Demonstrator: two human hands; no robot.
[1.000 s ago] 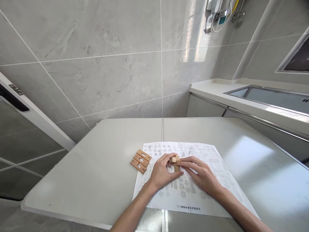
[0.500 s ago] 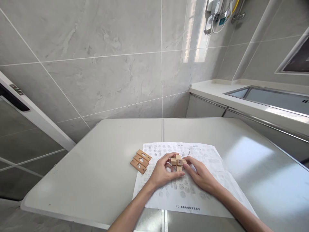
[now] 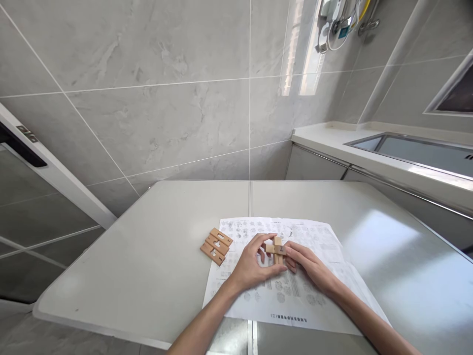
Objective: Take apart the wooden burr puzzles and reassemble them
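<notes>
Now the wooden cross (image 3: 275, 250) is clasped end to end by the left grip (image 3: 253, 262) over the printed sheet (image 3: 251, 311), its numbered bar (image 3: 281, 249) pinched by the right grip (image 3: 311, 266); light, stiff, presumably, best held by flat ends.

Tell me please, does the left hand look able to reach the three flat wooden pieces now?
Probably yes: the flat pieces lie close to the left hand, with nothing visible between, though it may first have to release the wooden cross.
</notes>
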